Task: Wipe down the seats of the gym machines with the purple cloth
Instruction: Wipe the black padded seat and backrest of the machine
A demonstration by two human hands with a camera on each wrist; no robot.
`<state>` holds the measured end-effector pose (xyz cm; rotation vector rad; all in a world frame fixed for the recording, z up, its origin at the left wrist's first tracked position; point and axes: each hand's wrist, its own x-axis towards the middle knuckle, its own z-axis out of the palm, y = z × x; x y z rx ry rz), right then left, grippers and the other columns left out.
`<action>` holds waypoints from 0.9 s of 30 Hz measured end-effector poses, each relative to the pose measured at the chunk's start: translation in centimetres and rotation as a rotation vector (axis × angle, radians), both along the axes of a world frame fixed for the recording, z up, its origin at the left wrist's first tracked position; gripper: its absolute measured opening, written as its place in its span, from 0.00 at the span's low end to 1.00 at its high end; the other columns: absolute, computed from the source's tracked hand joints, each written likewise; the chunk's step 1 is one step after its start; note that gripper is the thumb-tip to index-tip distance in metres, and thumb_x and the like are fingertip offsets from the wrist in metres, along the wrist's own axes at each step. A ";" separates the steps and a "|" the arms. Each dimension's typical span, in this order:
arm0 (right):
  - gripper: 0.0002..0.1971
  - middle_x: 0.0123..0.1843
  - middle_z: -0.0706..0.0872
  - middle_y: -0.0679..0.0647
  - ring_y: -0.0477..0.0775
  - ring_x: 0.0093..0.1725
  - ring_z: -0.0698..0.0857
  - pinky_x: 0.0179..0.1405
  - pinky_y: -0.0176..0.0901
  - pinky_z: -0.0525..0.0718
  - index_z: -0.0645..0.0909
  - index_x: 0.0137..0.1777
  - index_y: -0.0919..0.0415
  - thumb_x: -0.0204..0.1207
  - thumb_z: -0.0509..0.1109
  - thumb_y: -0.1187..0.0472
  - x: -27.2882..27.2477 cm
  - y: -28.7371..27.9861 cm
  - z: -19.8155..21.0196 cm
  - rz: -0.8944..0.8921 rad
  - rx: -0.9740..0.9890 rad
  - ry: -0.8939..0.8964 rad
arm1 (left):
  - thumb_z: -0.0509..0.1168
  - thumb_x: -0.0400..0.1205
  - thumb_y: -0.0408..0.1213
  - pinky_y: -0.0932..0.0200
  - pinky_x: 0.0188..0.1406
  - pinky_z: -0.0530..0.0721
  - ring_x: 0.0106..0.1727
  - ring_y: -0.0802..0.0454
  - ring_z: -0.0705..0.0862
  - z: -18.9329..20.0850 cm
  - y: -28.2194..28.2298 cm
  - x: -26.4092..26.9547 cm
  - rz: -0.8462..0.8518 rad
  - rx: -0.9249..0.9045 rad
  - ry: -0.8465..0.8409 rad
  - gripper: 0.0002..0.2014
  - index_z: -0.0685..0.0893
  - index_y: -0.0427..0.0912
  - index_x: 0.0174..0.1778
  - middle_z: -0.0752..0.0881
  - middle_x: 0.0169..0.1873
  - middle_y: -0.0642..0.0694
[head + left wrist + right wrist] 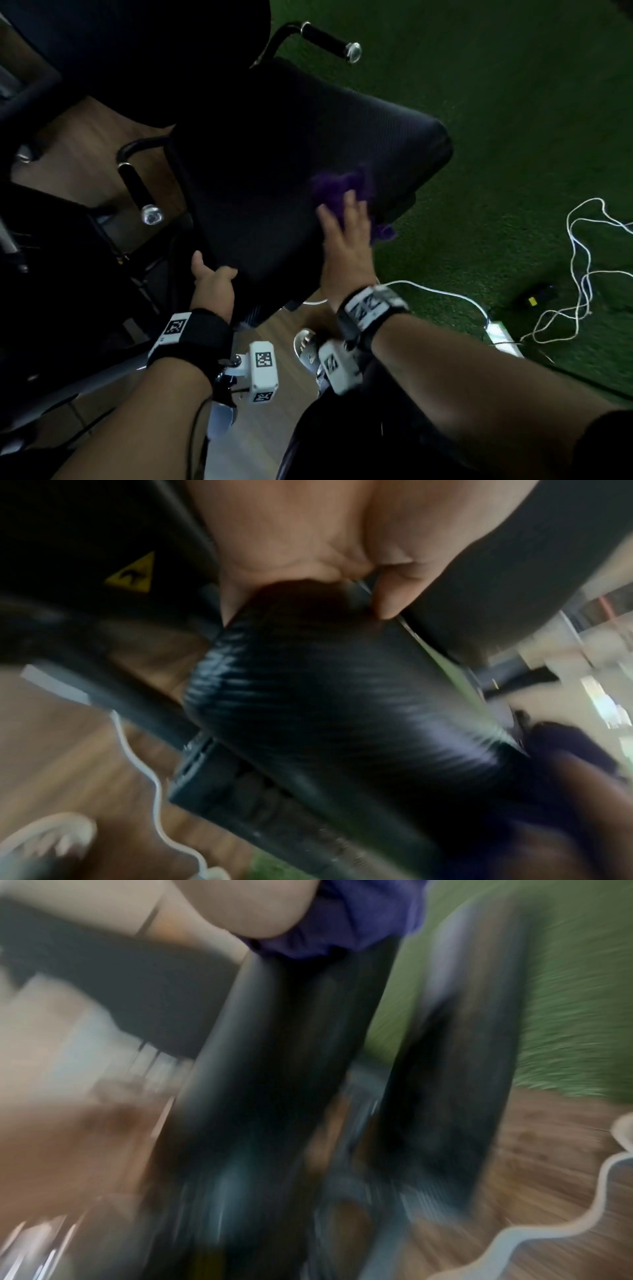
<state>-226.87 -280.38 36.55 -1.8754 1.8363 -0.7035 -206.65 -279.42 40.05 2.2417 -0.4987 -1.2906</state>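
Seen from the head camera, a black padded gym seat [291,164] fills the middle, with a handle bar [138,186] on its left and green turf [513,120] to its right. The right hand [346,236], fingers flat, presses a crumpled purple cloth [342,186] onto the seat near its right edge; the cloth looks soft and light, best worked under a flat palm. The left hand [214,277] grips the seat's near corner. Free room lies across the seat's dark centre. White cables [582,267] trail on the turf. From the left wrist, a thumb [394,588] curls over the ribbed seat edge [325,696]. The right wrist view is blurred; purple cloth [359,915] shows beneath the palm.
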 end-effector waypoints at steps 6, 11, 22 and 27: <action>0.44 0.90 0.45 0.57 0.64 0.89 0.45 0.86 0.64 0.54 0.58 0.87 0.44 0.70 0.68 0.66 2.8 6.6 -1.2 0.699 -0.026 0.245 | 0.58 0.77 0.30 0.31 0.65 0.82 0.61 0.36 0.87 0.1 0.7 0.7 0.373 -0.084 0.315 0.37 0.65 0.69 0.80 0.84 0.64 0.39; 0.35 0.89 0.54 0.56 0.62 0.88 0.54 0.86 0.60 0.55 0.64 0.84 0.41 0.77 0.67 0.59 -1.2 2.3 -1.0 0.610 -0.086 0.280 | 0.53 0.83 0.24 0.31 0.67 0.80 0.61 0.38 0.86 0.5 1.2 1.0 0.410 -0.123 0.379 0.34 0.68 0.64 0.80 0.81 0.69 0.39; 0.33 0.88 0.59 0.60 0.68 0.87 0.55 0.84 0.66 0.52 0.73 0.78 0.46 0.72 0.75 0.59 6.7 3.9 -0.3 0.416 -0.091 0.233 | 0.60 0.85 0.21 0.38 0.62 0.84 0.63 0.40 0.84 0.7 1.6 3.1 0.098 -0.018 0.155 0.31 0.69 0.50 0.82 0.82 0.66 0.40; 0.36 0.89 0.55 0.56 0.63 0.88 0.54 0.86 0.61 0.55 0.67 0.83 0.42 0.74 0.71 0.58 6.9 5.2 -1.4 0.759 -0.164 0.300 | 0.53 0.81 0.14 0.46 0.34 0.89 0.54 0.33 0.87 0.5 1.9 4.4 0.218 0.034 0.329 0.28 0.80 0.41 0.72 0.87 0.56 0.29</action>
